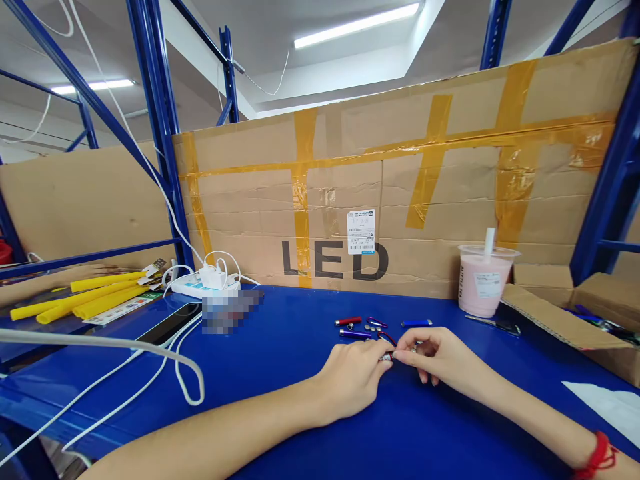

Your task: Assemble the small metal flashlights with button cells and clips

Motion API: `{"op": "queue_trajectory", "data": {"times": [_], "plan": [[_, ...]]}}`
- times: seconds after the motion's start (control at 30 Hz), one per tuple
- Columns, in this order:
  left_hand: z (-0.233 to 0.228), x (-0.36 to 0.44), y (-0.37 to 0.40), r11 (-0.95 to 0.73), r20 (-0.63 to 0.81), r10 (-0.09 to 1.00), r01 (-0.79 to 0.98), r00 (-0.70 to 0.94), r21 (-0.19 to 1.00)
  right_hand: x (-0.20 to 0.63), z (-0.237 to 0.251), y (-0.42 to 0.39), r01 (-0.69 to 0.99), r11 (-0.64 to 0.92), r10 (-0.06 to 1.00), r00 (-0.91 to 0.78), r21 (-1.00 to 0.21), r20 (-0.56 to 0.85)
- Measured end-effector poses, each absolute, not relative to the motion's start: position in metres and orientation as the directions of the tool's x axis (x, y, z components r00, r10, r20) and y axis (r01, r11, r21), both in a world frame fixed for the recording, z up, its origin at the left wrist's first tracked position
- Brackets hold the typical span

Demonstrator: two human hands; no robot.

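My left hand (351, 377) is closed, thumb and fingers pinching a small metal-ended piece (387, 357), mostly hidden by the fingers. Right at its end, my right hand (434, 355) is closed in a pinch; whatever lies between those fingertips is too small to make out. Just beyond the hands lie a red metal-ended tube (349, 321), a purple tube (355, 334) and a blue tube (417, 323). Among them are small round silver pieces (371, 328), a blue carabiner clip (378, 322) and a red clip (387, 338), partly covered by my left hand.
A lidded pink drink cup (484, 283) stands back right, with tweezers (495, 325) before it. An open cardboard box (603, 320) and white paper (607, 407) are at right. White cables (183, 367), a power strip (205, 285) and a phone (169, 324) occupy the left.
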State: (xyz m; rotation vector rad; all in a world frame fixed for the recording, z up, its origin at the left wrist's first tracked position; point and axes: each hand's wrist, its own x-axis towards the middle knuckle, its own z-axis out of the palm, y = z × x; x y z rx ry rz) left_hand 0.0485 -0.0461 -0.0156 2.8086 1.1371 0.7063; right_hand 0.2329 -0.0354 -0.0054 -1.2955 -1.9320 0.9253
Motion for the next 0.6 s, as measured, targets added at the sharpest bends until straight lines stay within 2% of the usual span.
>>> {"op": "queue_trajectory", "data": {"times": [0.33, 0.6], "plan": [[-0.018, 0.046, -0.043, -0.755, 0.392, 0.652, 0.598, 0.648, 0.268, 0.235, -0.011, -0.031, 0.557, 0.197, 0.954, -0.297, -0.807, 0.028], [-0.014, 0.044, -0.043, -0.81, 0.396, 0.576, 0.436, 0.715, 0.391, 0.24, -0.015, -0.032, 0.477, 0.209, 0.926, -0.377, -0.854, 0.016]]}}
